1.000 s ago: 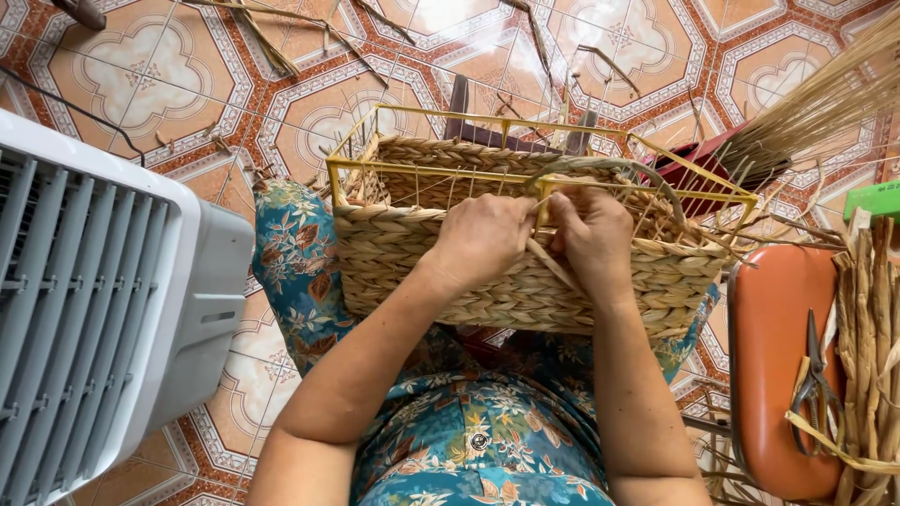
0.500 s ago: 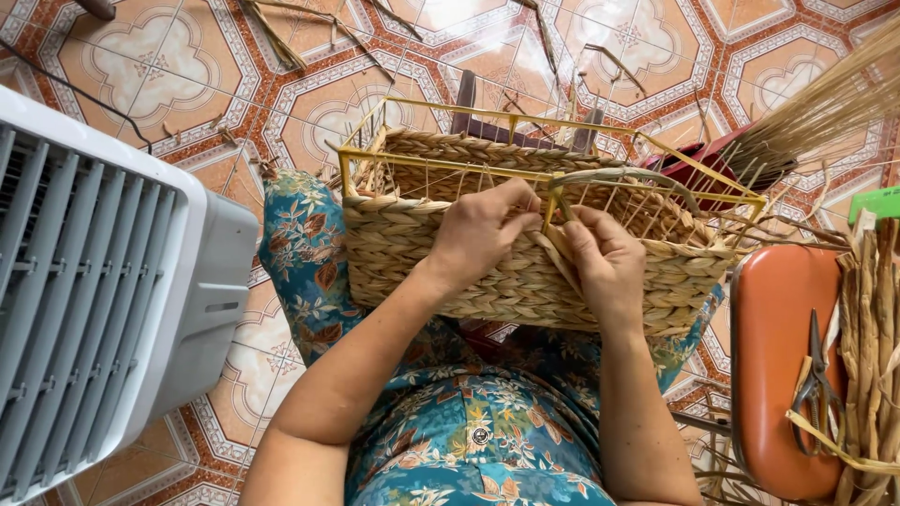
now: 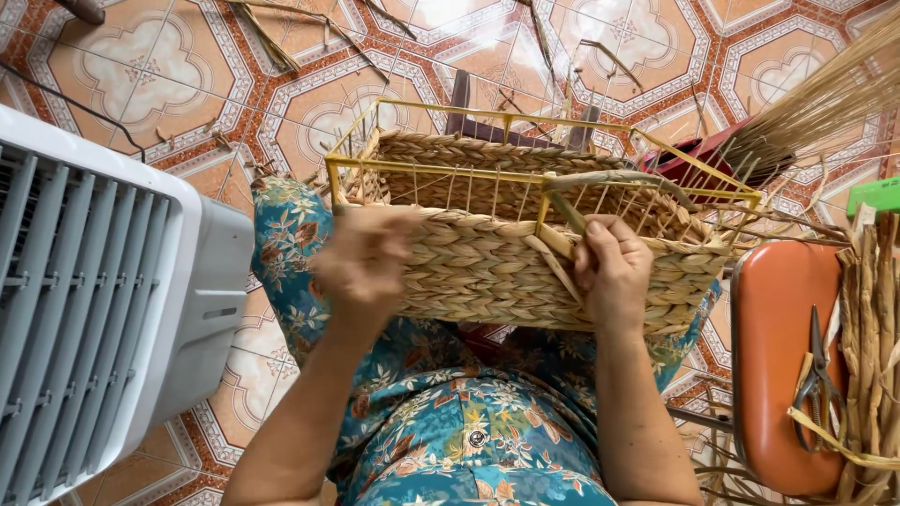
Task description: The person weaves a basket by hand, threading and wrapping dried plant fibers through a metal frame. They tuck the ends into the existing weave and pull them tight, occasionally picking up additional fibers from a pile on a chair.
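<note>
A half-woven straw basket (image 3: 487,267) on a yellow wire frame (image 3: 441,171) rests on my lap. My right hand (image 3: 614,272) presses on the basket's near wall and pinches a flat straw strand (image 3: 562,214) that loops up over the frame's rim. My left hand (image 3: 366,258) is blurred in motion at the basket's near left corner, fingers loosely curled with nothing seen in them.
A white and grey air cooler (image 3: 103,309) stands close on my left. An orange stool (image 3: 783,365) on my right carries scissors (image 3: 816,375) and dried straw bundles (image 3: 877,328). Loose straw litters the patterned tile floor (image 3: 187,75). A broom-like straw bunch (image 3: 825,98) lies at upper right.
My left hand let go of the strand beside the right hand and swept left to the basket's corner. The right hand stays on the strand. The view shifted slightly.
</note>
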